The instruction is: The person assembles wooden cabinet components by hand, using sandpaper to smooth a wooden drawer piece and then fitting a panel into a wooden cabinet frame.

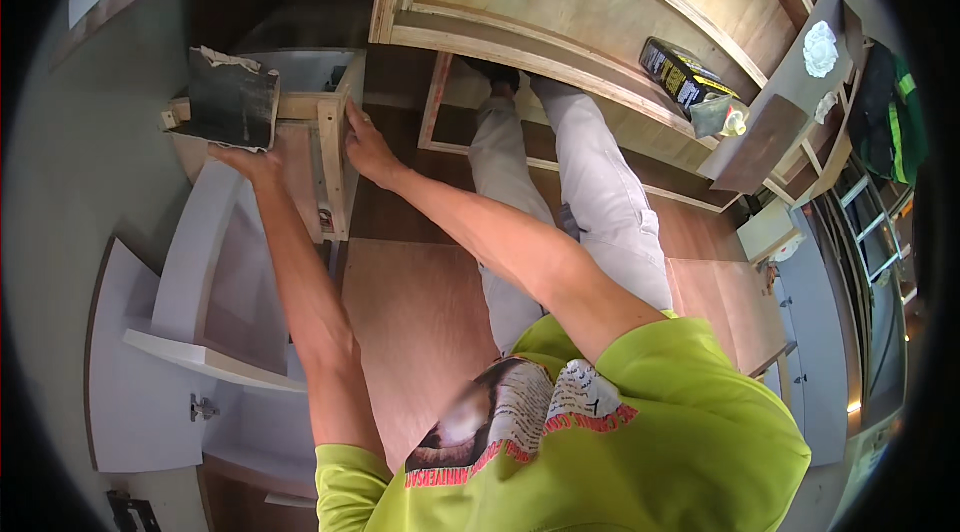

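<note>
At the upper left stands a small wooden frame (329,162) with pale panels. A dark bent sheet (235,97) with ragged, torn-looking edges sits over its top. My left hand (250,164) is closed at the sheet's near lower edge, its fingertips hidden beneath. My right hand (374,150) grips the right-hand edge of the frame, index finger lying along the wood. Both arms reach forward from my green shirt.
White curved cabinet parts (215,262) with a metal hinge (204,408) are at left. Ahead is a large plywood carcass (560,42), bearing a black-and-yellow box (685,74) and a pale pouch (716,117). My legs stand beyond a plywood sheet (415,322). A ladder (872,222) is at far right.
</note>
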Action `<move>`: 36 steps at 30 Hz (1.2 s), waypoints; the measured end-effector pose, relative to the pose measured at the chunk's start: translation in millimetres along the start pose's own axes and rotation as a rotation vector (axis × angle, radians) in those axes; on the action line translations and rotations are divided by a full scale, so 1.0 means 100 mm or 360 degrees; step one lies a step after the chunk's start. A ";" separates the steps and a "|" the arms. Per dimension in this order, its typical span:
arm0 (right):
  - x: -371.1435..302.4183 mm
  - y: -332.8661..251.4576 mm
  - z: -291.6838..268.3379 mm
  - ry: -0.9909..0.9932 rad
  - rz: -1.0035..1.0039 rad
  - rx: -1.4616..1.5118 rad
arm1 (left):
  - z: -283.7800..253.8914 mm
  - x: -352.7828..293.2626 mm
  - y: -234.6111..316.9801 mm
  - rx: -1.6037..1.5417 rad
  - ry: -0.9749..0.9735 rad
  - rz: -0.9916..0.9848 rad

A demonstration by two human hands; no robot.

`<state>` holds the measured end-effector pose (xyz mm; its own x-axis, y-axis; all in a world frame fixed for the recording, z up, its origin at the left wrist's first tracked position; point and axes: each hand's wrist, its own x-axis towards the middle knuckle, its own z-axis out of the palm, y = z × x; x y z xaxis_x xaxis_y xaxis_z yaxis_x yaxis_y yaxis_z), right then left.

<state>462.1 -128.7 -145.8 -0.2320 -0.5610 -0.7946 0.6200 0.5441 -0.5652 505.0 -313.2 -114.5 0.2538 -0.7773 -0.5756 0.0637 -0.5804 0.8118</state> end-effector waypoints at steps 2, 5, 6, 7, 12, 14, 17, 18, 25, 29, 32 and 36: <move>0.01 -0.02 -0.10 0.0028 0.0002 -0.0058 | 0.05 -0.01 -0.01 -0.0055 0.0023 0.0007; 0.20 0.05 -0.22 0.0214 0.0134 0.0179 | -0.05 0.02 -0.04 0.0010 -0.0081 0.0042; 0.27 0.08 -0.21 0.0227 0.0224 0.0426 | -0.20 0.15 -0.07 0.0166 -0.0129 0.0112; 0.40 0.08 -0.15 0.0249 0.0301 0.0673 | -0.33 0.31 -0.13 0.0316 -0.0184 0.0187; 0.78 0.49 0.08 0.0466 0.0193 0.0489 | -0.82 0.68 0.04 0.1333 -0.0559 0.0545; 0.71 0.60 0.14 0.0569 0.0412 0.0416 | -1.19 0.86 0.01 0.1345 -0.0531 0.0624; 0.88 0.58 0.29 0.0748 0.0529 0.0419 | -1.13 1.25 -0.02 0.1326 -0.0635 0.0727; 1.00 0.49 0.39 0.0754 0.0553 0.0480 | -1.02 1.34 0.01 0.1324 -0.0686 0.0770; 1.16 0.61 0.24 0.0421 0.0176 0.0144 | -1.20 1.59 -0.16 0.1135 -0.1003 0.0985; 1.09 0.73 0.24 0.0118 -0.0574 -0.0686 | -1.15 1.37 -0.05 0.1396 -0.0798 0.1087; 1.11 1.29 0.42 -0.0094 -0.1153 -0.0965 | -0.92 0.70 0.24 0.1975 -0.0590 0.1579; 1.31 0.91 0.04 -0.0090 0.0024 0.0376 | -0.01 0.75 -0.15 0.2694 -0.0676 0.2289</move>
<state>491.4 -155.3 -300.9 -0.1832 -0.5918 -0.7850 0.7826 0.3955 -0.4807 523.8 -362.7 -169.4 -0.8043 -0.5929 -0.0407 -0.5877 0.8037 -0.0930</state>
